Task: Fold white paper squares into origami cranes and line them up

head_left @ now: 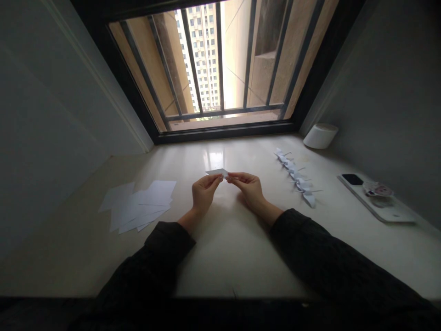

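pale sill (pixel 223 257): small white folded paper (pixel 217 172), pointed, flat.

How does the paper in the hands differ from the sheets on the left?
The held paper is a small narrow piece, the loose sheets larger. The held paper is lifted, pinched by left hand and right hand; the loose sheets lie flat, overlapping, on the table. Both are white.

I see a pale surface (pixel 223 239), smooth and glossy, mirroring the window light. The small folded piece (pixel 217 173) is thin, matt white paper, as are the loose sheets (pixel 138 207) and the row of folded figures (pixel 298 180). The sleeves (pixel 327 257) look like dark ribbed cloth, and the window bars (pixel 219 55) like dark metal.
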Demonstrator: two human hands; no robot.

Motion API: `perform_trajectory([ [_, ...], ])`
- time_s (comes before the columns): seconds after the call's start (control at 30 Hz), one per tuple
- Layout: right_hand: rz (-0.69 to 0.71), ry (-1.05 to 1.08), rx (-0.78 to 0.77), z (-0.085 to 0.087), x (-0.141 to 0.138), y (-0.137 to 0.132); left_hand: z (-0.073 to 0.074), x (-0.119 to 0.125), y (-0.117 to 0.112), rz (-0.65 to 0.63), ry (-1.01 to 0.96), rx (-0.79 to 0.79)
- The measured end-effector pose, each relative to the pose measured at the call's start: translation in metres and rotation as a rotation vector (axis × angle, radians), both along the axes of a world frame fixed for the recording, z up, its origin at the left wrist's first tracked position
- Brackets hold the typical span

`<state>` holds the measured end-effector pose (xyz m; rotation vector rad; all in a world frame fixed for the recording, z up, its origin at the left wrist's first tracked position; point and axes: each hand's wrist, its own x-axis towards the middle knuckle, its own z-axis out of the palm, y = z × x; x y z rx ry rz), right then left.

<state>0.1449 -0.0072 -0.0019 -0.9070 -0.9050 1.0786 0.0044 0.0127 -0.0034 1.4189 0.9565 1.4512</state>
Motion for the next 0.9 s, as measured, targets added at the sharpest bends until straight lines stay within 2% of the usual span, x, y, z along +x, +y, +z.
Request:
perform_trajectory([
  [0.57,0.015,-0.022,-0.024,-0.0026,0.0018,0.0022,0.0035,0.0000,-0.0008,-0.076,-0.108,-0.077],
  [0.77,0.099,-0.003,0.003,-0.0059,0.0012,0.0035,0.0030,0.0031,-0.0026,-0.077,-0.126,-0.035],
  [0.9,0.107,0.045,0.017,-0.0091,0.0000,0.0043,0.0033,0.0047,-0.0040,-0.111,-0.134,-0.013],
])
